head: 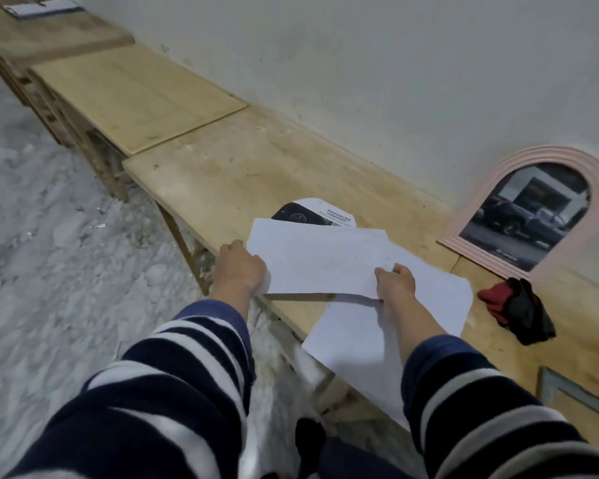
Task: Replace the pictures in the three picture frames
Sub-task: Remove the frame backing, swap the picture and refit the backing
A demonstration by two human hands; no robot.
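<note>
Both hands hold paper over the wooden bench (242,167): the left hand (237,267) pinches the left edge of a white sheet (312,261), fingers curled under it, while the right hand (396,283) grips that same sheet at its right lower corner, thumb on top. Directly beneath the right hand and wrist lies a second white sheet (429,305), partly overhanging the bench's front edge. Just behind the held sheet, half hidden by it, an arched cut-out print (312,212) with a dark picture and the word "ADVANCED" lies flat on the bench. To the right of the held sheet, well apart from both hands, a pink arched picture frame (526,210) leans against the wall (395,63), and it contains a picture of a dark vehicle before a building. In front of that frame a red and black cloth (519,312) is bunched on the bench. Near the bench's right end, a corner of a blue-grey rectangular frame (574,392) shows; what it holds cannot be told.
</note>
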